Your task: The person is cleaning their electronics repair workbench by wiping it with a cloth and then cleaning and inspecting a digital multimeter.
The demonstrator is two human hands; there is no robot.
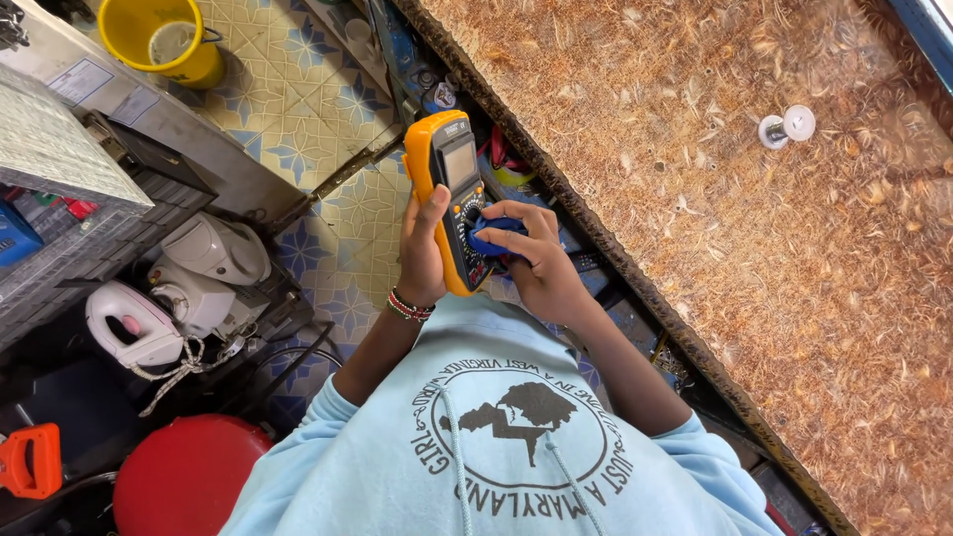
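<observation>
**Yellow multimeter gripped in left hand, blue cloth pressed to it by right**

Held upright in mid-air over the patterned floor tiles (pixel 298 109), just left of the desk (pixel 794 248) edge: a yellow-and-black multimeter (pixel 452 189), screen end far, dial end near. Clasped along its left side by the left hand (pixel 422 253), thumb laid over the yellow rim, palm and fingers wrapped behind the case. Beaded bracelet (pixel 409 306) at that wrist. Pressed against the lower right face of the meter, around the dial: a small blue cloth (pixel 493 238), pinched under the curled fingers of the right hand (pixel 536 263). Both hands clenched on their things, touching the meter from opposite sides, left hand slightly farther left and near, right hand to the right.

Light blue hooded sweatshirt (pixel 496 437) with a dark round print filling the near middle of the view. On the desk, well apart to the far right, a small white knob-shaped part (pixel 789 126). At far left, a yellow bucket (pixel 159 40) on the tiles. Near left, white irons (pixel 149 318) with a coiled cord, a red round stool (pixel 189 476), and an orange handle (pixel 30 462) at the edge.
</observation>
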